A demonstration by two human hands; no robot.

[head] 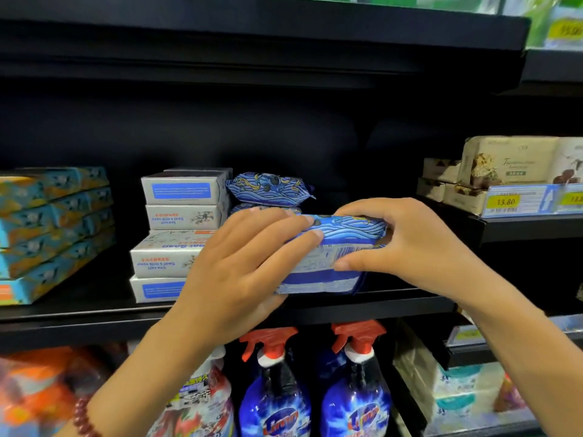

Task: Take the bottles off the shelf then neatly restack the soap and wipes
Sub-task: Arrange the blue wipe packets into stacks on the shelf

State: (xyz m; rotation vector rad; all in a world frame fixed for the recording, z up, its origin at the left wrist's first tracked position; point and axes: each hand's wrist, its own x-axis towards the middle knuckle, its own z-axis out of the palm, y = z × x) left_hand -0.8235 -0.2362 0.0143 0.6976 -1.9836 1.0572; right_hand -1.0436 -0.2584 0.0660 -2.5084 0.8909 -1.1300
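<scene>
Both hands grip one blue wave-patterned wipes pack [344,244] at the front of the black middle shelf [362,302]. My left hand [246,266] wraps its left end, and my right hand [400,244] pinches its right end from above and below. Behind it, two more wipes packs [268,186] lie stacked, the lower one mostly hidden. To their left stands a pile of white soap boxes [183,216], several high, the lower ones set further forward. Two blue spray bottles [274,389] with red triggers stand on the shelf below.
Teal and orange flat boxes [53,228] are stacked slanting at the left end of the shelf. Beige packs [508,165] and yellow price tags [506,201] occupy the neighbouring shelf on the right. The shelf above hangs low overhead. Other bottles and tissue packs fill the bottom shelf.
</scene>
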